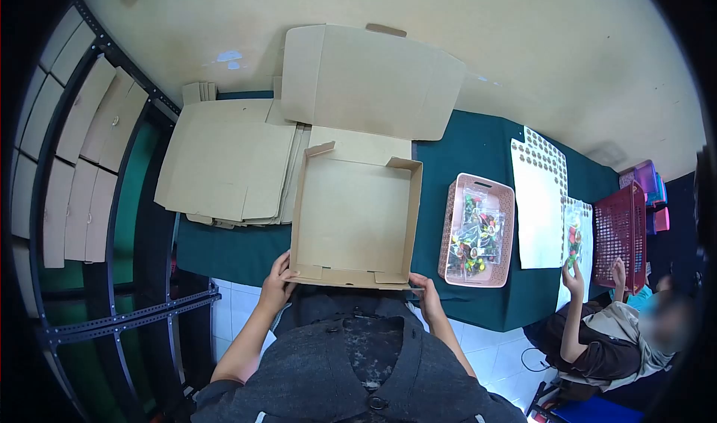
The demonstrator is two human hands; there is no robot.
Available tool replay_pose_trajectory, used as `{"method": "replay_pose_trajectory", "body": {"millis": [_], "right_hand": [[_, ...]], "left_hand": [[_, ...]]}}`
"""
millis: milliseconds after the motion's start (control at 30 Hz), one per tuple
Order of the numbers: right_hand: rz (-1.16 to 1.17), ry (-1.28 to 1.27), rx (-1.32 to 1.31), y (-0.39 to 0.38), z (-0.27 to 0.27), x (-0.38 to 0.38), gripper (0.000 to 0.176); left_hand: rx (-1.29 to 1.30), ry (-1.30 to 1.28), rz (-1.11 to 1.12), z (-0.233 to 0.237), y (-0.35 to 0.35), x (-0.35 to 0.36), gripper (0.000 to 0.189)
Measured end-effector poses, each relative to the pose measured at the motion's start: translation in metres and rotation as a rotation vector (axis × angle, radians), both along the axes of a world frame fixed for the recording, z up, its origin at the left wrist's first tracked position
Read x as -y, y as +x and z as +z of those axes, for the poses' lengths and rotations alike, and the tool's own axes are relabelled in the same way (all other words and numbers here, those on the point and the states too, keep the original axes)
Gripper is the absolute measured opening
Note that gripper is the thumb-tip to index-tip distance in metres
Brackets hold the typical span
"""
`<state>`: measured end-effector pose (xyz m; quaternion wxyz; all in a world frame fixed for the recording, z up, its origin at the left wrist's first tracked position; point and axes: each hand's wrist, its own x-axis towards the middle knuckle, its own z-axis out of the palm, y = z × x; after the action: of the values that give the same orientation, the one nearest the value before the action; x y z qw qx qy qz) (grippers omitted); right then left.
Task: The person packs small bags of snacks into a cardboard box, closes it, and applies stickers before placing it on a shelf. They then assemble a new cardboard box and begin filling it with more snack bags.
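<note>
An open cardboard box (355, 214) lies before me at the table's near edge, with low walls standing on its sides. Its wide lid (373, 79) is raised at the back toward the wall. At the front left corner, my left hand (278, 282) is closed around the cardboard. My right hand (427, 296) grips the front right corner, its fingers partly hidden by the box. Nothing lies inside the box.
Flat cardboard pieces (220, 158) are stacked at left. A pink basket (446, 255) of small bagged items stands at right, near sticker sheets (539, 229). Beyond, a co-worker (605, 341) holds up a clear bag (573, 236) beside a red basket (621, 236). Shelving (127, 326) stands far left.
</note>
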<state>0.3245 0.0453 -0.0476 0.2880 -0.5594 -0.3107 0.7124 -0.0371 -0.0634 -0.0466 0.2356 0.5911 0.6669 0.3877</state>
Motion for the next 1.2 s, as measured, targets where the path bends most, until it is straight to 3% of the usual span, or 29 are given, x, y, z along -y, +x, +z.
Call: {"method": "replay_pose_trajectory", "body": {"millis": [100,167,233,300,367,433,467,500,567,600,633,700,767,833,867,933,1067,1167,1200], "right_hand": [[0.214,-0.008,-0.103,0.021,-0.009,-0.007,0.040],[0.283,-0.008,-0.080,0.021,-0.011,-0.012,0.038],[0.422,0.129,0.196,0.014,-0.007,-0.018,0.045],[0.355,0.138,0.257,0.004,-0.004,-0.023,0.051],[0.291,0.149,0.315,-0.009,-0.003,-0.024,0.058],[0.040,0.424,0.373,-0.023,-0.003,-0.022,0.064],[0.083,0.512,0.587,-0.033,0.024,-0.025,0.068],[0.084,0.513,0.586,-0.034,0.032,-0.027,0.068],[0.426,1.143,1.084,-0.038,0.048,-0.032,0.072],[0.608,1.166,1.125,-0.043,0.059,-0.031,0.066],[0.609,1.162,1.125,-0.046,0.054,-0.034,0.066],[0.980,1.214,0.980,-0.052,0.034,-0.038,0.058],[1.005,1.206,0.962,-0.067,0.025,-0.047,0.048],[1.151,0.848,0.924,-0.078,0.012,-0.060,0.044],[1.153,0.845,0.922,-0.079,0.009,-0.064,0.044],[1.185,0.865,0.890,-0.078,0.007,-0.072,0.041],[1.278,0.748,0.856,-0.077,0.008,-0.072,0.043],[1.316,0.716,0.794,-0.064,-0.001,-0.055,0.041],[1.265,0.714,0.604,-0.057,-0.004,-0.049,0.040]], "left_hand": [[0.051,-0.189,0.007,0.011,0.003,-0.004,0.039],[0.046,-0.172,0.044,0.023,0.009,-0.011,0.046],[0.044,-0.157,0.080,0.025,0.015,-0.017,0.053],[0.285,-0.080,0.188,0.020,0.021,-0.023,0.062],[0.278,-0.123,0.181,0.023,0.022,-0.030,0.068],[-0.144,-0.231,0.057,0.029,0.021,-0.041,0.068],[-0.184,-0.276,-0.002,0.036,0.025,-0.047,0.064],[-0.185,-0.275,-0.001,0.042,0.030,-0.049,0.064],[-0.661,-0.330,-0.044,0.049,0.036,-0.053,0.063],[-0.648,-0.326,-0.046,0.034,0.035,-0.053,0.064],[-0.646,-0.329,-0.048,0.029,0.035,-0.055,0.064],[-0.917,-0.382,-0.194,0.026,0.034,-0.063,0.066],[-0.949,-0.358,-0.266,0.022,0.035,-0.074,0.060],[-0.862,-0.201,-0.477,0.005,0.035,-0.087,0.044],[-0.860,-0.203,-0.478,0.003,0.035,-0.090,0.044],[-0.413,-0.560,-0.378,0.000,0.035,-0.099,0.035],[-0.418,-0.441,-0.466,-0.003,0.031,-0.090,0.036],[-0.416,-0.678,-0.579,0.019,0.036,-0.080,0.046],[-0.322,-0.697,-0.597,0.021,0.035,-0.073,0.046]]}}
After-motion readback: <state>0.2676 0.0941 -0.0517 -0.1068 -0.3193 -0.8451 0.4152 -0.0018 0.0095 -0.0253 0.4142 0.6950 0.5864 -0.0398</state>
